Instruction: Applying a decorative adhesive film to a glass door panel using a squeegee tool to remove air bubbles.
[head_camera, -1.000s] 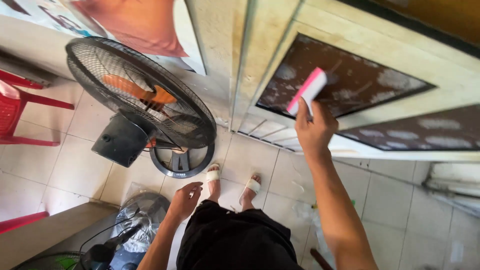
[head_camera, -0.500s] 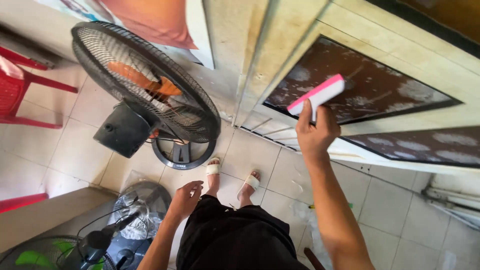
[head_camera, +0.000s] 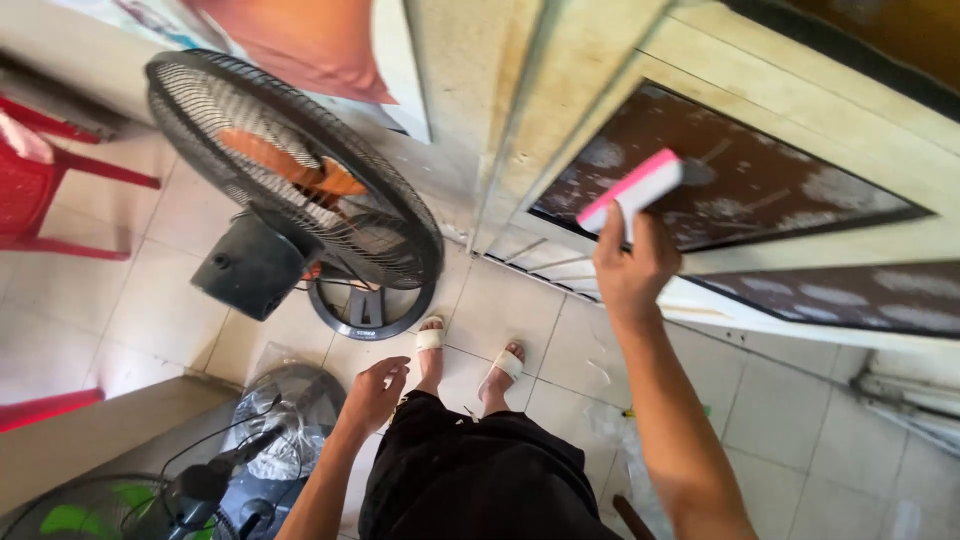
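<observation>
My right hand (head_camera: 630, 268) is raised and grips a pink and white sponge block (head_camera: 632, 190), pressed flat against a dark, smeared glass panel (head_camera: 760, 185) set in a cream door frame (head_camera: 800, 95). White soapy patches cover the glass. My left hand (head_camera: 375, 390) hangs low beside my hip, fingers loosely apart, holding nothing. Below I see my black shorts and my feet in white sandals (head_camera: 470, 355) on the tiled floor.
A black standing fan (head_camera: 290, 190) with orange blades stands on the tiles at left, its round base (head_camera: 370, 305) near my feet. A red plastic chair (head_camera: 50, 170) is at far left. Another fan head wrapped in plastic (head_camera: 275, 420) lies bottom left.
My right hand has slid the sponge to the right across the glass panel. The view has shifted slightly; my left hand stays by my hip.
</observation>
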